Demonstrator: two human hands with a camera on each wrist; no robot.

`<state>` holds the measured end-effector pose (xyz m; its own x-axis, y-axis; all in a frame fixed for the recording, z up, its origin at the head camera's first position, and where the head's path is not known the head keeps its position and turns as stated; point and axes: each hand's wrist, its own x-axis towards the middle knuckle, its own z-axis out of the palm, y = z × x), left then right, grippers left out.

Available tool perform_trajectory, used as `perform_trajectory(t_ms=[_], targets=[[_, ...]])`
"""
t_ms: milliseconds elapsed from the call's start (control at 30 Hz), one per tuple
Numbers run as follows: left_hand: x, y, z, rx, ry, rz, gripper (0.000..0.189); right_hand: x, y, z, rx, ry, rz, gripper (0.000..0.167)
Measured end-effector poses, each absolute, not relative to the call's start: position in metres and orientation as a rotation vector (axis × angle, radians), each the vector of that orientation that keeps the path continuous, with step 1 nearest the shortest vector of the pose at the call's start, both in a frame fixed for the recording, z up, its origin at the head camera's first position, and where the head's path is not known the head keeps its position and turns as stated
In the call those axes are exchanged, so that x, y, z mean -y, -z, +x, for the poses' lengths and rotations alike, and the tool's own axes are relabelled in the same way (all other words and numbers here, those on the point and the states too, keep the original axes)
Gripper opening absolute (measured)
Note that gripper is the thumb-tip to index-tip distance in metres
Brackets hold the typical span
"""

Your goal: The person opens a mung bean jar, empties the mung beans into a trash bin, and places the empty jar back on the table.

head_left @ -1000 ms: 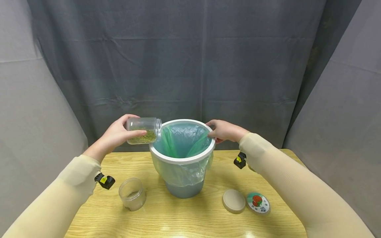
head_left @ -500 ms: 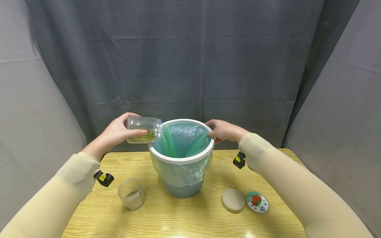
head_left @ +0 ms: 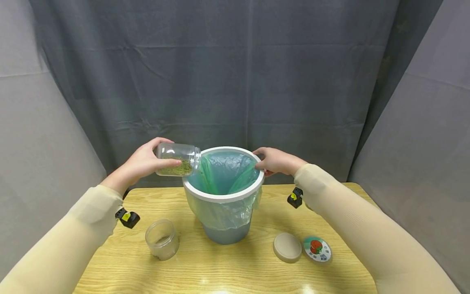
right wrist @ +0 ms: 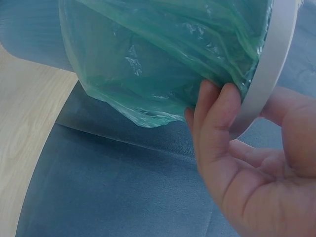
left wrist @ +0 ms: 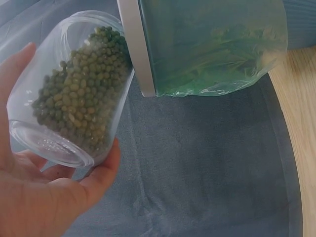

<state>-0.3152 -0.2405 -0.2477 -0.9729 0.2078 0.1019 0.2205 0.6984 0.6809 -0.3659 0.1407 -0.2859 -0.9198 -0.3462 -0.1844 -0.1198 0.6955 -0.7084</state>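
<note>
In the head view my left hand (head_left: 143, 163) holds a clear jar (head_left: 172, 150) with its fingers and thumb round the base end. The jar lies nearly on its side, slightly mouth-down, over the left rim of a trash can (head_left: 225, 198). Small green beans, like mung beans (left wrist: 81, 94), rest along its lower wall and reach toward the mouth. A translucent green bag (right wrist: 148, 74) lines the can and folds down over its outside. My right hand (head_left: 280, 161) grips the can's white rim at the right, fingers outside against the bag in the right wrist view.
A second clear jar (head_left: 164, 245), open at the top, stands on the wooden table (head_left: 220, 269) at front left. A beige lid (head_left: 287, 248) and a round lid with a printed tomato picture (head_left: 317, 249) lie at front right. Grey curtains (head_left: 183, 81) hang behind.
My left hand has risen a little and tipped the jar slightly further toward the can. The beans look more blurred now. My right hand keeps its place on the rim.
</note>
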Motion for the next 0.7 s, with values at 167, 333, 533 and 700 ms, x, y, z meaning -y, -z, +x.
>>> perform_trajectory(t_ms=[167, 333, 533, 700], targets=[[0.2408, 0.2468, -0.3154, 2.882, 1.146, -0.371, 0.082, -0.1408, 0.2855, -0.3655, -2.597, 1.055, -0.376, 0.057], [0.2396, 0.2466, -0.3177, 2.874, 1.119, -0.394, 0.080, -0.1407, 0.2859, -0.3654, -2.598, 1.058, -0.372, 0.058], [0.2372, 0.2462, -0.3195, 2.870, 1.118, -0.406, 0.077, -0.1410, 0.2870, -0.3666, -2.594, 1.071, -0.369, 0.059], [0.2354, 0.2454, -0.3197, 2.875, 1.100, -0.421, 0.076, -0.1409, 0.2876, -0.3664, -2.597, 1.069, -0.358, 0.058]])
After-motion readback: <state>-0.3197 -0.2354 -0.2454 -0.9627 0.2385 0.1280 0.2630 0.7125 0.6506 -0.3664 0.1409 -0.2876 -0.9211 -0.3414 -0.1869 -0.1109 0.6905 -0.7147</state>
